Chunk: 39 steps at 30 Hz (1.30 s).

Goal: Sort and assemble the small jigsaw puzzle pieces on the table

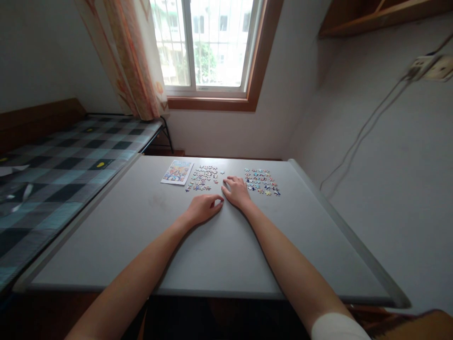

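- Small jigsaw pieces lie spread in two clusters on a pale table (123, 236); no joined section can be made out.
- The left cluster (203, 178) sits just beyond the curled left hand (202, 208), whose hold, if any, cannot be told.
- The right cluster (262, 182) lies just right of the right hand (236, 191), palm down, fingers loosely spread, nothing visible in its grasp.

The head view looks forward and down from the person's head, across the table (247, 250) toward the window (219, 47).
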{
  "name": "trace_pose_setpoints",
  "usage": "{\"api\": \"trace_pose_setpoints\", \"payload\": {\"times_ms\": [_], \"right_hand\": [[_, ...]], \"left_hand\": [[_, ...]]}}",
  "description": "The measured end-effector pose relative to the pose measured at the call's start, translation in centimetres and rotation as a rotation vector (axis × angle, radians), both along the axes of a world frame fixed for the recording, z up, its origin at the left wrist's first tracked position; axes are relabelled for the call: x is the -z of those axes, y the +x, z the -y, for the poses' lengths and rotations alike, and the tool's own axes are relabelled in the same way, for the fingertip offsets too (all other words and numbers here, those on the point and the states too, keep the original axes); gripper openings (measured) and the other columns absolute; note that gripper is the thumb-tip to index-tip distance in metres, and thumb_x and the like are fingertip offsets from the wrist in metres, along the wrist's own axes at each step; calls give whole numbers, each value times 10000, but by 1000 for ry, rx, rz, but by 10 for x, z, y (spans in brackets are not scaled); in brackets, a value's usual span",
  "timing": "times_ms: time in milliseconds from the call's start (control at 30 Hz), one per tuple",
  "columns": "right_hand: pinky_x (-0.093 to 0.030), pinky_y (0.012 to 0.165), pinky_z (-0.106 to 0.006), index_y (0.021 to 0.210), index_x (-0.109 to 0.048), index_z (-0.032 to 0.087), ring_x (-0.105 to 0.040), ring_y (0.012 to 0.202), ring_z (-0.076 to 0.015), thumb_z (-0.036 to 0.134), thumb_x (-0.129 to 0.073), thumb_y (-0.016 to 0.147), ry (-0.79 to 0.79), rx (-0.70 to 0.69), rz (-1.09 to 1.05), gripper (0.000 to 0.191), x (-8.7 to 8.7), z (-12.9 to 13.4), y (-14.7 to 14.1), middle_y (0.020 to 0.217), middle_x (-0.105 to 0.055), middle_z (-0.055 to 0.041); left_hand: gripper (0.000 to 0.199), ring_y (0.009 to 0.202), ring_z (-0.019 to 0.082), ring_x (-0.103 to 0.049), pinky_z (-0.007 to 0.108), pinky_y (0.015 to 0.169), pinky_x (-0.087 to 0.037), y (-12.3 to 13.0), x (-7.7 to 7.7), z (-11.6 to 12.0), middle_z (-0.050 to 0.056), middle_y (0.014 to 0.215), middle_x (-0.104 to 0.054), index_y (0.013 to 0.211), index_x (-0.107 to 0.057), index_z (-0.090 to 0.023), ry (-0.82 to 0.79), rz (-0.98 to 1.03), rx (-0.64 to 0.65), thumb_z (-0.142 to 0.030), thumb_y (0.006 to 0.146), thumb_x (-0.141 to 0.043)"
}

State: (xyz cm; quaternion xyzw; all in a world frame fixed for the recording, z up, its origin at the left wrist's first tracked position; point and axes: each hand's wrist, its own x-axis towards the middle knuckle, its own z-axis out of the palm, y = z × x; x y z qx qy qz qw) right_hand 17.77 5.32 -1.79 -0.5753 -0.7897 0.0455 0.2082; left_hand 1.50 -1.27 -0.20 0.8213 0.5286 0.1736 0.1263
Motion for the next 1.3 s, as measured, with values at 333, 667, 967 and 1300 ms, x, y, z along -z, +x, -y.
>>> {"api": "trace_pose_setpoints", "payload": {"times_ms": [333, 667, 967, 1300], "right_hand": [[-326, 960, -384, 1187, -601, 229, -415, 1137, -254, 392, -453, 873, -16, 3, -2, 384, -3, 2, 0, 1289, -516, -74], [-334, 950, -394, 1181, -604, 223, -418, 1135, -261, 393, -456, 871, -7, -5, -11, 384, -2, 2, 1, 1286, -519, -76], [-334, 954, -394, 1173, -610, 221, -423, 1130, -260, 390, -466, 865, -8, -9, -25, 380, -2, 1, 1, 1277, -528, -70], [-333, 954, -396, 1175, -607, 228, -419, 1136, -259, 393, -466, 867, -11, -6, -20, 378, -1, 0, 1, 1287, -521, -71]], "left_hand": [[303, 602, 119, -530, 221, 588, -344, -1, 1, 0, -17, 677, -625, 1052, -661, -295, 9, -2, 5, -420, 866, -458], [297, 596, 114, -531, 217, 571, -332, -1, 3, -1, -21, 669, -622, 1046, -664, -294, 16, 4, 8, -413, 866, -459], [296, 588, 109, -520, 219, 557, -310, -1, 3, 0, -25, 660, -615, 1047, -660, -294, 16, 13, 16, -417, 866, -460], [292, 588, 111, -519, 221, 556, -303, -1, 3, -1, -25, 657, -613, 1040, -661, -298, 19, 14, 16, -418, 861, -464]]}}
